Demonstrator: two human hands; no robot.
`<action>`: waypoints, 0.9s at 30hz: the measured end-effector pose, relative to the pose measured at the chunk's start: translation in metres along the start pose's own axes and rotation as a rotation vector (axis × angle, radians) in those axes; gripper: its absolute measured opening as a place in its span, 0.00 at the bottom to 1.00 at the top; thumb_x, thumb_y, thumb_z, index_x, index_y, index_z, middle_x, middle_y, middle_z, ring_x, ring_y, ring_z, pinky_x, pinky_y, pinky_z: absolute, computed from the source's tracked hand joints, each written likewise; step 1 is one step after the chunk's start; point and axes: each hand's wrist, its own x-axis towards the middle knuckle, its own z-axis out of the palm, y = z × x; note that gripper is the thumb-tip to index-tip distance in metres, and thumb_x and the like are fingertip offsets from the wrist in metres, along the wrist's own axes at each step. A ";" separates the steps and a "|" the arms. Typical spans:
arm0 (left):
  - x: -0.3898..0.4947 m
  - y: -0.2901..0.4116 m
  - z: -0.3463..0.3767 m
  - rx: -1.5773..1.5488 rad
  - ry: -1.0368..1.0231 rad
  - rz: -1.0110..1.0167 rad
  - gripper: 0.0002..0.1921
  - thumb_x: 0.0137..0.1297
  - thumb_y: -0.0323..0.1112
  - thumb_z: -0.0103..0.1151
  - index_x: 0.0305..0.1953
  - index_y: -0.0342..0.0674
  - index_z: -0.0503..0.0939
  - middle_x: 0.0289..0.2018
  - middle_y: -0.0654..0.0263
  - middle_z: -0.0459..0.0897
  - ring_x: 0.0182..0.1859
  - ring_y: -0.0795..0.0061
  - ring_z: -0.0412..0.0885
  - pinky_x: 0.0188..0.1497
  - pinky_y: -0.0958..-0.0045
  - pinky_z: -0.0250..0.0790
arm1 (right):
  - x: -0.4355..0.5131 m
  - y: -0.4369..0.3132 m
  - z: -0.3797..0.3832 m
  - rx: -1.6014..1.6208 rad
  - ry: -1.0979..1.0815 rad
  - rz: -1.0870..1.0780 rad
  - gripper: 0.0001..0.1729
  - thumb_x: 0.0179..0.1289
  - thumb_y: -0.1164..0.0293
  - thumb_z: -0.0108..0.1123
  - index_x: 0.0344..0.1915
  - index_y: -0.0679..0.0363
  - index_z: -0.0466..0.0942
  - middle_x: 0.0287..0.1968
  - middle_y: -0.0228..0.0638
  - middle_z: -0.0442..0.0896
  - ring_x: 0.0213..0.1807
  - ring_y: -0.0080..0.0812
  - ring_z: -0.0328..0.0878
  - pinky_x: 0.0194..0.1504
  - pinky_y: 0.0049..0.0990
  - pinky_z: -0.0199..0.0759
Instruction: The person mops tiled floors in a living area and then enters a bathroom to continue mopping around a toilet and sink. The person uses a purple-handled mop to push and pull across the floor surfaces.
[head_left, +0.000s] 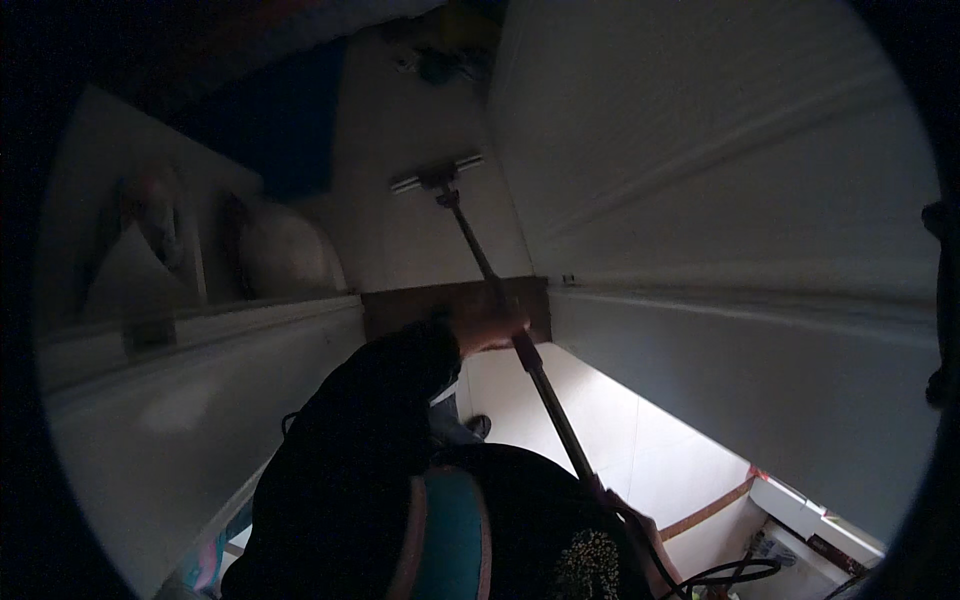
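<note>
My left hand (491, 330) grips the dark tube of a vacuum cleaner wand (551, 397) above a brown door threshold (390, 311). At the lower right, my right hand (637, 521) is closed around the wand's upper end, close to my body; a thin dark cord hangs beside it. The wide floor head (437, 175) rests on the pale floor of the dim room ahead, with light strips at both its ends.
White walls (712, 172) rise close on the right and lower left. A blue surface (262, 120) and a rounded pale object (289, 247) stand left of the floor head. Dark, unclear items lie at the room's far end.
</note>
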 end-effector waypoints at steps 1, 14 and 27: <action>0.012 -0.008 -0.032 -0.010 0.086 0.122 0.09 0.60 0.41 0.52 0.27 0.47 0.78 0.27 0.63 0.78 0.37 0.60 0.75 0.46 0.55 0.64 | 0.025 -0.025 0.004 0.061 -0.042 -0.076 0.31 0.70 0.72 0.54 0.70 0.62 0.58 0.51 0.37 0.80 0.40 0.23 0.76 0.42 0.23 0.73; 0.015 0.062 -0.199 0.813 0.341 -0.169 0.12 0.63 0.35 0.58 0.48 0.46 0.78 0.54 0.59 0.73 0.67 0.51 0.59 0.57 0.19 0.47 | 0.178 -0.117 0.046 -0.207 -0.221 -0.052 0.38 0.68 0.75 0.56 0.74 0.54 0.51 0.44 0.39 0.82 0.33 0.22 0.78 0.35 0.21 0.76; -0.095 0.115 0.110 1.039 -0.406 -0.088 0.06 0.46 0.35 0.60 0.24 0.40 0.82 0.25 0.53 0.82 0.34 0.53 0.82 0.37 0.52 0.74 | -0.078 0.087 -0.040 -0.100 -0.086 0.139 0.32 0.67 0.80 0.52 0.70 0.65 0.56 0.56 0.37 0.73 0.52 0.22 0.69 0.50 0.21 0.62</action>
